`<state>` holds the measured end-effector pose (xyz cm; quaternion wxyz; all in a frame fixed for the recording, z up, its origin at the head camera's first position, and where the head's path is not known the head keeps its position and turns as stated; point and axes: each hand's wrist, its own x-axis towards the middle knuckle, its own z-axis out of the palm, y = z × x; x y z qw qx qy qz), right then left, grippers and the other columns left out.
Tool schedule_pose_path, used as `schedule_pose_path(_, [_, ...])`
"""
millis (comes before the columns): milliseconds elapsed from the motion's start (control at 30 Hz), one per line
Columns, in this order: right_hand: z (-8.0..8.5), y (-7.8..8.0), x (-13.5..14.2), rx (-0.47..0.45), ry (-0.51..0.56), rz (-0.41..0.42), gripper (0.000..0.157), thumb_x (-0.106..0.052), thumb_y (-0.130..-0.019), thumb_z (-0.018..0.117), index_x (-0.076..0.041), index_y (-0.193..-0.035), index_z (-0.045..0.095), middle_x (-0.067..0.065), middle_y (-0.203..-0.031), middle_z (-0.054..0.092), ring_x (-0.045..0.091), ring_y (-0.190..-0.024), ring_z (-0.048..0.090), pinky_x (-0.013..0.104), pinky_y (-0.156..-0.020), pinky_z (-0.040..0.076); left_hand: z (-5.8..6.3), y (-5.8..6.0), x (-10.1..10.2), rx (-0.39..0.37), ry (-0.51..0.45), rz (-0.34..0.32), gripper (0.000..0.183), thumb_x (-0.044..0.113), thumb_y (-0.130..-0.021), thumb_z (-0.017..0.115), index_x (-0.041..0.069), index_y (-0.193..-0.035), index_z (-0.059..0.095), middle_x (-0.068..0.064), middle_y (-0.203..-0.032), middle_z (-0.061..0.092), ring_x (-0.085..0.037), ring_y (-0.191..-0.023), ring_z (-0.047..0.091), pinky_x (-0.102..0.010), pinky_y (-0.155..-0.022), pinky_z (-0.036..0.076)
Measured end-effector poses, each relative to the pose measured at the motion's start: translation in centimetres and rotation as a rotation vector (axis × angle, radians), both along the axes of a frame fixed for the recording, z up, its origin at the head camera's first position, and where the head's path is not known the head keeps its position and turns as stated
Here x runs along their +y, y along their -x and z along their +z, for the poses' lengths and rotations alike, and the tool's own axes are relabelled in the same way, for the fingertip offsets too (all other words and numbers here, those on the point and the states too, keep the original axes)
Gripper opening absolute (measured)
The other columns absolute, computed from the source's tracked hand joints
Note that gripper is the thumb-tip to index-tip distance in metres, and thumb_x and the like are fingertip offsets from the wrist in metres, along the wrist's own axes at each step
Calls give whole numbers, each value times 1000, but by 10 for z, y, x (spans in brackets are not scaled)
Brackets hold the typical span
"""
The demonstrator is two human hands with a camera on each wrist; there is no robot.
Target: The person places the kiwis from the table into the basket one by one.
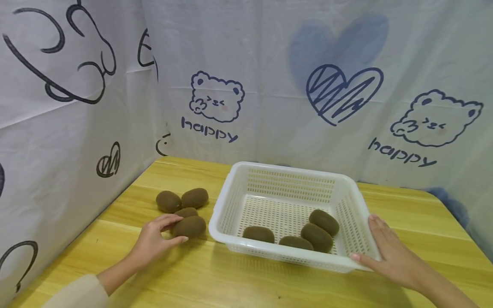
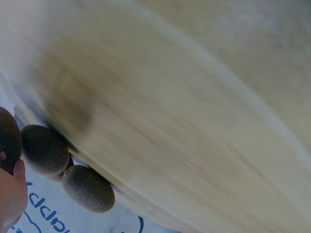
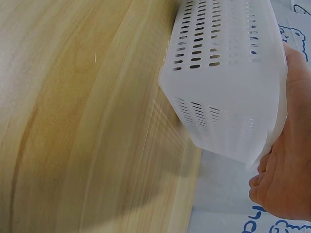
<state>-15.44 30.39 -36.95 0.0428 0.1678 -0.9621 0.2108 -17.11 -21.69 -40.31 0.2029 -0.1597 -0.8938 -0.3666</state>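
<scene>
Left of the basket (image 1: 277,211), the left hand (image 1: 153,240) pinches 1 kiwi (image 1: 190,227) beside 3 kiwis (image 1: 194,198); 4 kiwis (image 1: 317,238) lie inside the basket; the right hand (image 1: 400,259) grips its right side.

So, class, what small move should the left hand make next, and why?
Probably lift the front kiwi over the basket: the left hand grips it with its fingers, four kiwis lie inside with bare floor beside them, and the right hand holds the basket.
</scene>
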Motion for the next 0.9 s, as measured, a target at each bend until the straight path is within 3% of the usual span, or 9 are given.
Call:
schedule_pose_path(233, [0, 0, 1, 15, -15, 4, 99, -40, -85, 62, 9, -145, 1, 34, -149, 2, 53, -136, 7, 53, -114, -7, 7, 3, 3, 59, -9, -6, 41, 3, -65, 81, -5, -102, 67, -13, -101, 66, -30, -91, 65, -31, -75, 57])
schedule_pose_path(467, [3, 1, 1, 13, -20, 4, 99, -41, -84, 62, 8, -146, 0, 34, -150, 2, 53, -136, 7, 62, -112, 0, 16, 7, 4, 107, -44, -10, 40, 2, -65, 81, -4, -102, 67, -13, -101, 66, -6, -93, 62, -12, -78, 53])
schedule_pose_path(600, [3, 1, 0, 12, -17, 5, 100, -41, -84, 62, 8, -146, 0, 35, -149, 2, 54, -135, 8, 66, -109, 5, 23, 10, 6, 129, -58, -1, 41, 1, -64, 81, -5, -102, 66, -14, -101, 66, -12, -91, 65, -8, -77, 51])
schedule_pose_path(833, [2, 0, 0, 16, -25, 1, 100, -42, -84, 62, 9, -145, 2, 35, -149, 3, 54, -135, 9, 65, -110, 4, 34, 15, 11, 135, -99, 20, 42, 2, -65, 81, -6, -104, 66, -16, -102, 65, -20, -85, 67, -20, -73, 56])
schedule_pose_path(900, [1, 0, 0, 20, -29, 1, 99, -42, -84, 62, 9, -145, 3, 35, -149, 4, 53, -136, 9, 64, -111, 4, 36, 17, 13, 139, -110, 24, 42, 2, -66, 81, -5, -105, 66, -17, -102, 65, -20, -85, 67, -19, -73, 56])
